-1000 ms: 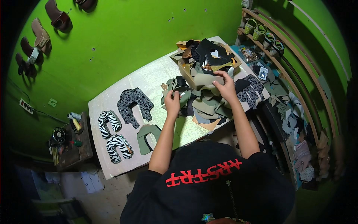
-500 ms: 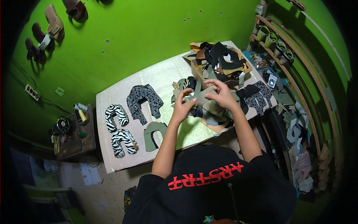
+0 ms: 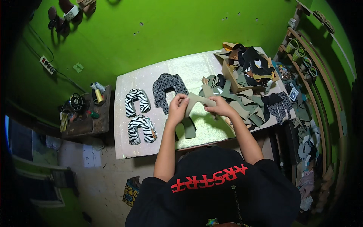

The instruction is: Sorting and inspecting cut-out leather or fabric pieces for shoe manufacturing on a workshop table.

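Observation:
Between my two hands is a beige, arch-shaped cut piece (image 3: 197,99), held above the table. My left hand (image 3: 177,108) pinches one end of it, and my right hand (image 3: 221,107) grips the other end with thumb and fingers. Below them lies an olive U-shaped piece (image 3: 190,128), partly hidden by my left forearm. To the left of it are two zebra-print U-shaped stacks (image 3: 130,101) and a stack of black-and-grey patterned U-shaped pieces (image 3: 162,85). A loose pile of olive and beige offcuts (image 3: 247,108) spreads beside my right hand.
A cardboard box (image 3: 229,73) full of scraps stands at the table's back right. More patterned pieces (image 3: 279,105) lie at the right edge. A wooden rack (image 3: 298,39) with sandals runs along the right wall. At left, a small wooden table (image 3: 90,123) carries thread spools (image 3: 99,94).
My hands have moved left, away from the scrap pile, with the beige piece now stretched out between them. The whole view has shifted, so the table appears further right.

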Demonstrator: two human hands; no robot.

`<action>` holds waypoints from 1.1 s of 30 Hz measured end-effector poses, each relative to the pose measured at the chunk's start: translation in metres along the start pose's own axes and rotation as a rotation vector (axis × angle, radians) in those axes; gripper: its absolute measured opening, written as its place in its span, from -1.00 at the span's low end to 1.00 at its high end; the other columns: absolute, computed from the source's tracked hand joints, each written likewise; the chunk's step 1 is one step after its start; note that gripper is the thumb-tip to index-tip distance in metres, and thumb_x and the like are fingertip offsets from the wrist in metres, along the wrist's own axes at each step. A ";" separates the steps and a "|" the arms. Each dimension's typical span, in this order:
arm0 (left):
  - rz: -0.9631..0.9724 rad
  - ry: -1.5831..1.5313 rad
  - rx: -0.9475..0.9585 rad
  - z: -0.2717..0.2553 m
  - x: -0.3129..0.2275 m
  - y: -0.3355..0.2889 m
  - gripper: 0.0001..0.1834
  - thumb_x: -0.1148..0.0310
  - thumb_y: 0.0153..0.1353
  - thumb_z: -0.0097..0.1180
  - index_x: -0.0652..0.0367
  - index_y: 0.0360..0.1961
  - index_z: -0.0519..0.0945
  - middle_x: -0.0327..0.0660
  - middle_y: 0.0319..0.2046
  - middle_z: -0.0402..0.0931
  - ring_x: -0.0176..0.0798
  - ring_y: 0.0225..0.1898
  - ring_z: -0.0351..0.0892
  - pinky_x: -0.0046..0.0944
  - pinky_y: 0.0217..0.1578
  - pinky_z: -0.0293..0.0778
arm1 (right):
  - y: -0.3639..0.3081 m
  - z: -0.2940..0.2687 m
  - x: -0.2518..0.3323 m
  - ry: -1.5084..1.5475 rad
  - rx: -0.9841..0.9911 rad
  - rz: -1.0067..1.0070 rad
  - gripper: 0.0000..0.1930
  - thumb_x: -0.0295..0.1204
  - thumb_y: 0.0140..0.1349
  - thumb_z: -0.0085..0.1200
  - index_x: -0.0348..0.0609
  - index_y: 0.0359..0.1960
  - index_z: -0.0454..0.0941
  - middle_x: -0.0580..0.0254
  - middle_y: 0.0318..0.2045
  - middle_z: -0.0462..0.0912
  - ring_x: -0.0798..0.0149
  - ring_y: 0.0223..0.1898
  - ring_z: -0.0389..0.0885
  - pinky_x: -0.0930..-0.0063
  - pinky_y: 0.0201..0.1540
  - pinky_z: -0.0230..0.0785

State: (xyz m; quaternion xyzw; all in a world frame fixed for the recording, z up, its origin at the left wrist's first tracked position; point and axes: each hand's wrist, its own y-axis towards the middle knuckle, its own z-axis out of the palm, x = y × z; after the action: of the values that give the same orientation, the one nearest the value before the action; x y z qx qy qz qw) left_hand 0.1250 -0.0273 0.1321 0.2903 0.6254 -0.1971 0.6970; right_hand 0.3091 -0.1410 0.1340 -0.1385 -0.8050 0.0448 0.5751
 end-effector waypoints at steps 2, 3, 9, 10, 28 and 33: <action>-0.054 0.028 -0.057 -0.026 0.005 -0.005 -0.90 0.45 0.19 -0.01 0.24 -0.30 0.41 -0.31 -0.45 0.45 -0.54 -0.42 0.36 -0.54 -0.40 0.31 | 0.011 0.017 -0.006 -0.047 -0.087 -0.122 -0.79 -0.44 -0.03 0.20 -0.31 -0.39 0.51 0.31 -0.50 0.55 0.50 -0.46 0.48 0.57 -0.39 0.34; -0.071 0.012 -0.080 -0.039 0.009 -0.009 -0.90 0.45 0.19 -0.01 0.24 -0.31 0.40 -0.31 -0.45 0.46 -0.54 -0.43 0.38 -0.54 -0.41 0.32 | 0.017 0.026 -0.005 0.014 -0.126 -0.098 -0.76 -0.43 -0.05 0.20 -0.31 -0.36 0.52 0.26 -0.50 0.56 0.45 -0.46 0.49 0.53 -0.38 0.35; -0.363 0.130 -0.173 -0.095 0.035 -0.041 -0.86 0.50 0.10 0.05 0.26 -0.29 0.44 -0.30 -0.51 0.48 -0.49 -0.52 0.42 -0.51 -0.47 0.36 | 0.043 0.066 -0.029 -0.015 -0.204 -0.034 -0.73 -0.35 -0.07 0.20 -0.32 -0.39 0.55 0.13 -0.53 0.59 0.37 -0.48 0.53 0.45 -0.35 0.37; -0.367 0.129 -0.177 -0.101 0.041 -0.048 -0.86 0.50 0.10 0.05 0.26 -0.29 0.44 -0.30 -0.51 0.48 -0.49 -0.52 0.42 -0.51 -0.47 0.36 | 0.044 0.076 -0.030 -0.015 -0.199 -0.031 -0.73 -0.35 -0.07 0.20 -0.32 -0.39 0.55 0.13 -0.53 0.59 0.37 -0.48 0.53 0.45 -0.35 0.37; -0.740 0.332 -0.071 -0.116 0.095 -0.079 -0.79 0.34 0.11 0.02 0.17 -0.25 0.38 -0.23 -0.46 0.44 -0.38 -0.50 0.42 -0.40 -0.57 0.35 | 0.040 0.155 -0.071 -0.130 -0.515 0.154 -0.75 -0.37 -0.14 0.21 -0.24 -0.43 0.53 0.12 -0.61 0.54 0.24 -0.53 0.55 0.44 -0.40 0.39; -0.741 -0.083 0.004 -0.106 0.049 -0.068 -0.81 0.42 0.14 -0.05 0.22 -0.21 0.35 -0.18 -0.33 0.44 -0.36 -0.39 0.48 -0.34 -0.35 0.49 | 0.033 0.159 -0.044 0.058 -0.580 0.087 -0.76 -0.42 -0.08 0.17 -0.24 -0.38 0.46 0.20 -0.62 0.52 0.30 -0.58 0.51 0.44 -0.45 0.37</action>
State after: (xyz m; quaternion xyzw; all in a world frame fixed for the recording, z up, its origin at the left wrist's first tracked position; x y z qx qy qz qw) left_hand 0.0083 -0.0055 0.0673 0.0371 0.6590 -0.4488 0.6025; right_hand 0.1788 -0.1074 0.0331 -0.3329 -0.7606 -0.1664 0.5319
